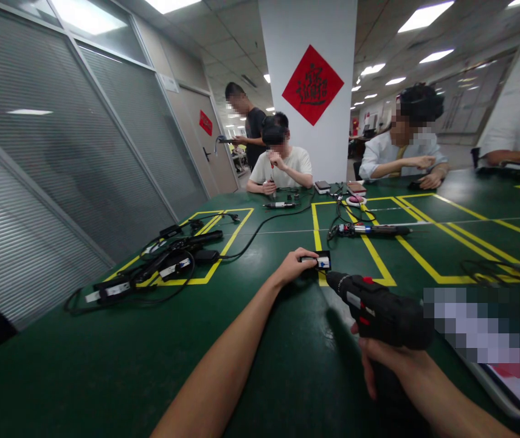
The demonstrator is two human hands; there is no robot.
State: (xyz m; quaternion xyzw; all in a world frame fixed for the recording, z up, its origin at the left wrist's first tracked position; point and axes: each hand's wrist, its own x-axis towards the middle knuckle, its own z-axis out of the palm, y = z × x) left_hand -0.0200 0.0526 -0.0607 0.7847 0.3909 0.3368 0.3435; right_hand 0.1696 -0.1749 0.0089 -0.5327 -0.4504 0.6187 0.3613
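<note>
My right hand (378,359) is wrapped round the grip of a black cordless drill (385,307) with red accents. The drill's chuck (338,281) points forward and left, close to a small black box (326,258) on the green table; whether its tip touches the box cannot be made out. My left hand (298,261) rests over the left side of this box, fingers curled on it. White and blue parts show inside the box. The fingertips of the right hand are partly hidden behind the drill.
Dark cabled devices (163,261) lie in a yellow-taped area at the left. A long black tool with wires (373,230) lies beyond the box. A pixelated screen-like device (492,340) is at the right. People sit across the green table (150,365), and one stands behind.
</note>
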